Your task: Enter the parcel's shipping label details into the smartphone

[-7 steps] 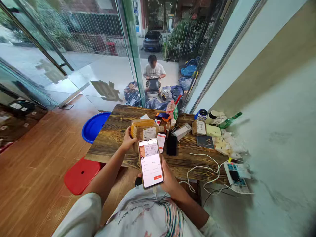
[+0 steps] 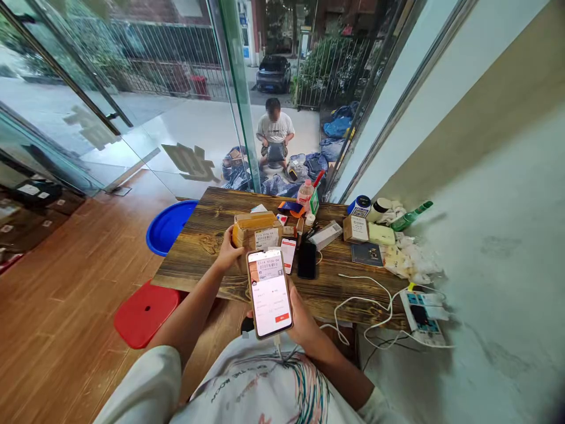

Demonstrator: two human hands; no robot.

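Observation:
My left hand (image 2: 229,252) grips the left side of a brown cardboard box (image 2: 249,227) bound with yellow tape. A white barcode label (image 2: 266,238) faces me on the box. In my right hand (image 2: 298,312) is a smartphone (image 2: 270,294), lit and held upright below the box, with a white cable at its bottom end. Its screen shows a picture of the label over a form with a red button. Behind it on the wooden table (image 2: 212,215) lie a second phone (image 2: 288,254) with a lit screen and a black phone (image 2: 306,261).
A pink bottle (image 2: 305,192), tape dispenser (image 2: 292,207), small carton (image 2: 355,228) and green bottle (image 2: 411,216) stand farther back. White cables (image 2: 366,299) run to a power strip (image 2: 422,318). A red stool (image 2: 147,315) and blue tub (image 2: 170,227) flank the table. A person (image 2: 274,126) sits outside the glass.
The box has tilted very slightly in my left hand, and its image on the phone screen has shifted with it. Outside, the seated person's hands and the dark item have dropped slightly.

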